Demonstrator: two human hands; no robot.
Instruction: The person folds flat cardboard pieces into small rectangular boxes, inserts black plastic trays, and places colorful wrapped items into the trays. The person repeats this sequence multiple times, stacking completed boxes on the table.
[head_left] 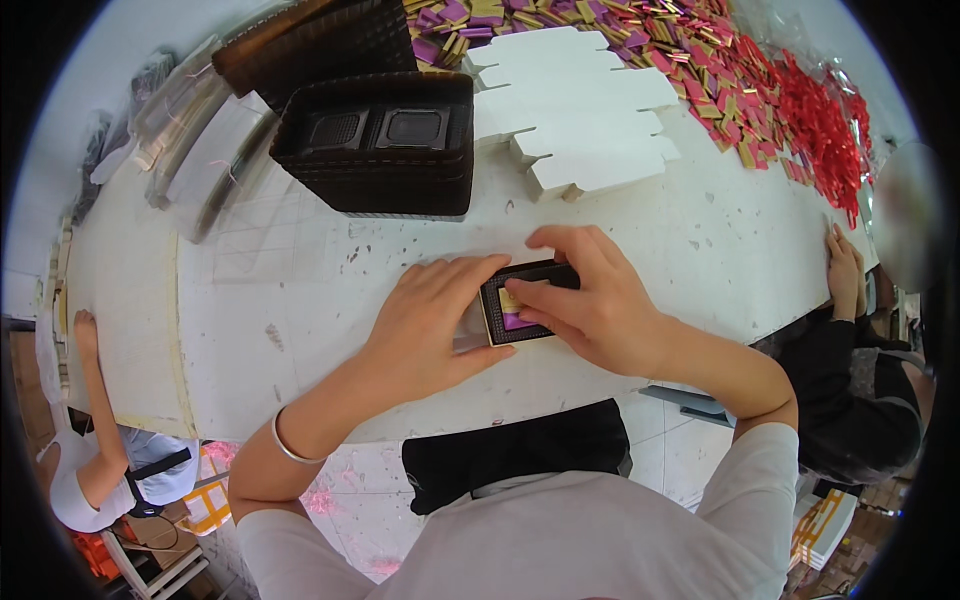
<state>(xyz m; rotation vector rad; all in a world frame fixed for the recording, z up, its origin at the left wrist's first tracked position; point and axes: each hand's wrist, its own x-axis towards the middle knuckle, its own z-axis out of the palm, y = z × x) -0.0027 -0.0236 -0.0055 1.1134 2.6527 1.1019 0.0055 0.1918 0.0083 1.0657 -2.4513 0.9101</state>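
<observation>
From my remote seat, I see the white table point(320, 325) bending away at the fisheye's rim. The heap of purple, pink and gold pieces point(715, 85) is cut off at the top. The left hand point(430, 315), thumb and forefinger spread, grips the left end of a small dark tray point(525, 273) near the table's near edge. The right hand point(610, 305) arches over, covering the other end — I cannot tell whether its fingers pinch or only press the purple-and-gold piece point(515, 320) inside, half hidden.

Dark tray point(495, 322) under the right hand point(612, 308) is bumpy-looking plastic. Tray stack point(375, 182) beyond the left hand point(420, 318): kinda glossy plastic. White cartons point(580, 110) past the right one look matt, smooth card.
</observation>
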